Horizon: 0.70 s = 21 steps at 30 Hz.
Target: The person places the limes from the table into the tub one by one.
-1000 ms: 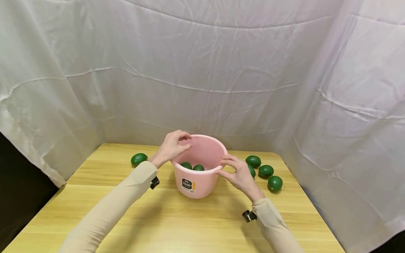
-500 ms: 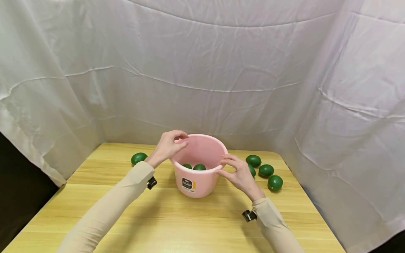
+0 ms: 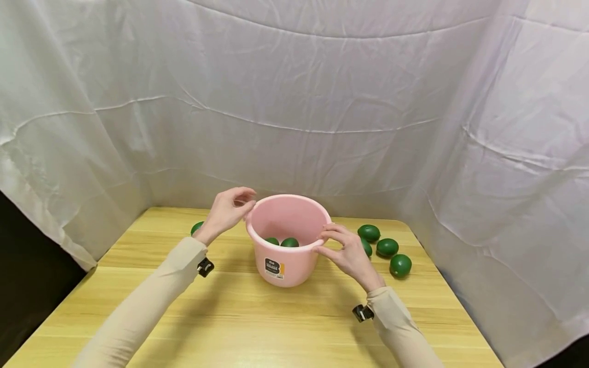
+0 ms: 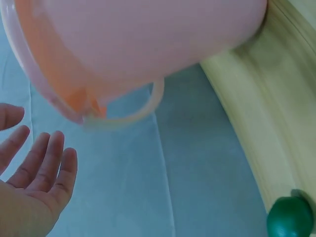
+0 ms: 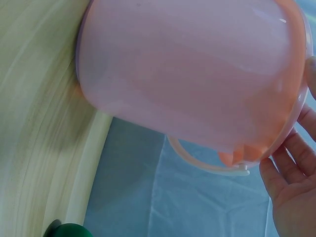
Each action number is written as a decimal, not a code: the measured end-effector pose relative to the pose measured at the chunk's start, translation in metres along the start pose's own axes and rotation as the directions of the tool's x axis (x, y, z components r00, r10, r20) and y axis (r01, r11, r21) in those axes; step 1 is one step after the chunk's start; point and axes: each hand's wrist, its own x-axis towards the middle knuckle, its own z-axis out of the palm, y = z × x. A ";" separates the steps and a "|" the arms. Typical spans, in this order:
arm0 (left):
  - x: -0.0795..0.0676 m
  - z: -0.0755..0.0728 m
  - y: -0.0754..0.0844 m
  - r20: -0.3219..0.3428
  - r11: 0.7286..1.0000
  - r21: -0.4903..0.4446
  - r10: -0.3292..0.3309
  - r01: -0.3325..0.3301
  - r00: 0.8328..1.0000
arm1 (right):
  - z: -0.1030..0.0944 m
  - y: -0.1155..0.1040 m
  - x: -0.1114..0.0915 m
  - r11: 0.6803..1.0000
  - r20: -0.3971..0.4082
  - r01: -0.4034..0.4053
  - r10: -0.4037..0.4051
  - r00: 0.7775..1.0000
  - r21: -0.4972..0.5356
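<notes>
A pink plastic bucket [image 3: 285, 263] with a label on its front stands upright on the table, with dark green oval fruits [image 3: 290, 242] inside. My left hand [image 3: 225, 212] is beside the left of the rim, its fingers loosely bent and holding nothing. In the left wrist view, a gap shows between those fingers [image 4: 68, 170] and the bucket's edge. On the right side, my right hand [image 3: 348, 253] holds the rim between thumb and fingers. The right wrist view shows fingertips touching the rim near the mount of the pale handle [image 5: 192, 159].
Several green fruits [image 3: 387, 248] lie on the wooden table [image 3: 257, 327] right of the bucket, one partly behind my right hand. Another green fruit [image 3: 197, 227] is half hidden behind my left wrist. Grey-white curtains [image 3: 294, 92] enclose the back and sides.
My left hand has moved leftward, from over the bucket's opening to outside its rim, and now covers part of the left fruit. The right hand keeps its place on the rim.
</notes>
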 end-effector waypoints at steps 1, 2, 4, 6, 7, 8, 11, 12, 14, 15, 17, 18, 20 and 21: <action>-0.001 -0.002 -0.002 -0.005 1.000 -0.003 -0.013 0.013 1.000 | 0.000 0.000 0.000 1.000 0.001 0.000 0.000 1.000 0.000; -0.002 -0.004 -0.004 -0.009 1.000 -0.005 -0.027 0.027 1.000 | 0.000 0.000 0.000 1.000 0.001 -0.003 0.003 1.000 0.001; -0.005 -0.009 -0.008 -0.009 0.999 -0.003 -0.052 0.052 0.999 | 0.000 -0.001 -0.001 1.000 0.002 -0.007 0.007 1.000 0.002; -0.007 -0.013 -0.012 -0.007 0.997 -0.004 -0.076 0.076 0.997 | 0.000 -0.001 0.000 1.000 0.003 -0.007 0.007 1.000 0.003; -0.008 -0.015 -0.014 -0.007 0.996 -0.001 -0.089 0.089 0.996 | 0.000 -0.001 0.000 1.000 0.004 -0.006 0.006 1.000 0.003; -0.009 -0.016 -0.015 -0.005 0.995 0.002 -0.097 0.097 0.995 | 0.001 -0.001 0.000 1.000 0.004 -0.004 0.004 1.000 0.001; -0.012 -0.021 -0.019 0.001 0.993 0.016 -0.113 0.113 0.994 | 0.001 0.000 0.001 1.000 0.001 0.007 -0.007 1.000 -0.006; -0.013 -0.023 -0.021 0.002 0.993 0.023 -0.118 0.118 0.993 | 0.002 0.000 0.001 1.000 -0.001 0.009 -0.009 1.000 -0.009; -0.014 -0.026 -0.025 0.006 0.991 0.035 -0.126 0.125 0.992 | 0.002 0.000 0.001 1.000 -0.001 0.009 -0.009 1.000 -0.012; -0.015 -0.028 -0.027 0.006 0.991 0.044 -0.125 0.125 0.992 | 0.002 0.000 0.001 1.000 0.000 0.009 -0.009 1.000 -0.012; -0.016 -0.031 -0.034 0.002 0.989 0.064 -0.135 0.134 0.991 | 0.002 0.000 0.002 1.000 0.002 0.009 -0.009 1.000 -0.014; -0.017 -0.032 -0.037 -0.001 0.987 0.074 -0.140 0.140 0.990 | 0.002 0.000 0.002 1.000 0.004 0.007 -0.006 1.000 -0.014; -0.019 -0.035 -0.046 -0.001 0.984 0.094 -0.152 0.151 0.988 | 0.002 0.000 0.002 1.000 0.009 0.000 0.000 1.000 -0.012; -0.020 -0.036 -0.051 -0.001 0.982 0.105 -0.159 0.159 0.987 | 0.002 -0.001 0.002 1.000 0.010 -0.003 0.003 1.000 -0.010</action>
